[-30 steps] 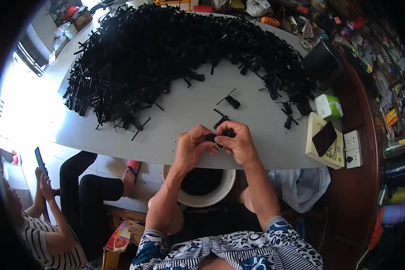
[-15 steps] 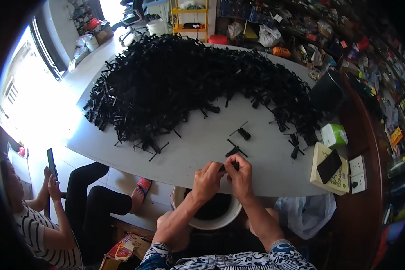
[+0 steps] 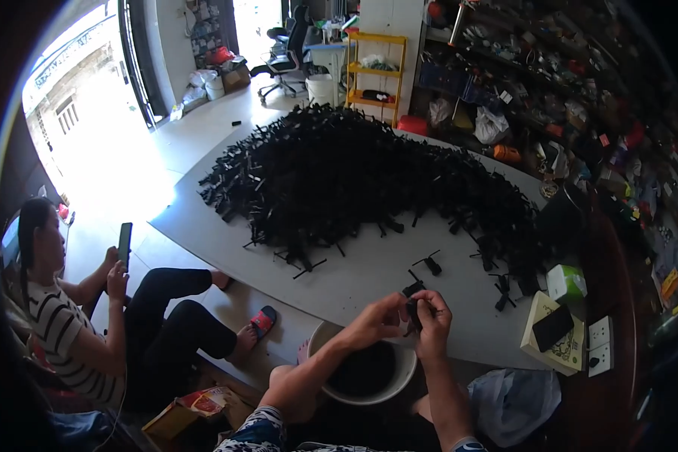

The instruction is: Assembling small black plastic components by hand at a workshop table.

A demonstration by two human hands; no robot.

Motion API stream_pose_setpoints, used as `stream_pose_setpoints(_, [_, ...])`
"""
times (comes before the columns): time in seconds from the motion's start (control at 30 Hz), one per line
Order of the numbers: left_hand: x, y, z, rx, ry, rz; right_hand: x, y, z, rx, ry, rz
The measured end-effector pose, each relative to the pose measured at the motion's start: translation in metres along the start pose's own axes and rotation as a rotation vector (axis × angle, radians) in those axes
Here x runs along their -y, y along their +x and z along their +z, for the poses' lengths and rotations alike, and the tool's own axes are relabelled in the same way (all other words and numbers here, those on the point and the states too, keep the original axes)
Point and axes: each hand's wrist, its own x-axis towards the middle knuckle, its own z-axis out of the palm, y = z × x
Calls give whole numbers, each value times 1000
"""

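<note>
Over the table's near edge, my two hands meet at a small black plastic part [image 3: 413,312]. My right hand [image 3: 432,322] pinches it between thumb and fingers. My left hand [image 3: 380,319] is curled against its left side, fingers closed on it; the exact contact is partly hidden. Just beyond my fingers lies another black part [image 3: 412,288], and a little farther a black part with a thin rod [image 3: 429,264]. A large heap of similar black parts [image 3: 331,173] covers the far table. Below my hands stands a white bucket [image 3: 408,377] with dark contents.
On the grey table [image 3: 339,290], at right, are a tissue pack [image 3: 565,284], a cream box [image 3: 539,350] bearing a phone [image 3: 552,328], and a socket strip [image 3: 600,345]. A plastic bag [image 3: 516,403] hangs below. At left a seated person [image 3: 75,324] holds a phone.
My view has tilted up and turned left. My hands still meet at the small part, but the right fingers now stand more upright around it and the left hand has opened slightly.
</note>
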Motion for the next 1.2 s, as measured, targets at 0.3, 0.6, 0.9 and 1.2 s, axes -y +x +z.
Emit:
stream_pose_setpoints(0.3, [-42, -75, 83, -190, -289, -167, 26, -103, 10, -243, -367, -284])
stream_pose_setpoints(0.6, [-29, -163, 115, -63, -221, -299, 51, -208, -30, 153, -589, -150])
stream_pose_setpoints(0.9, [3, -219, 144, -66, -225, -380, 45, -271, -34, 236, -675, -111])
stream_pose_setpoints(1.2, [21, -264, 152, -10, -400, -489, 36, -321, -32, 227, -672, 60])
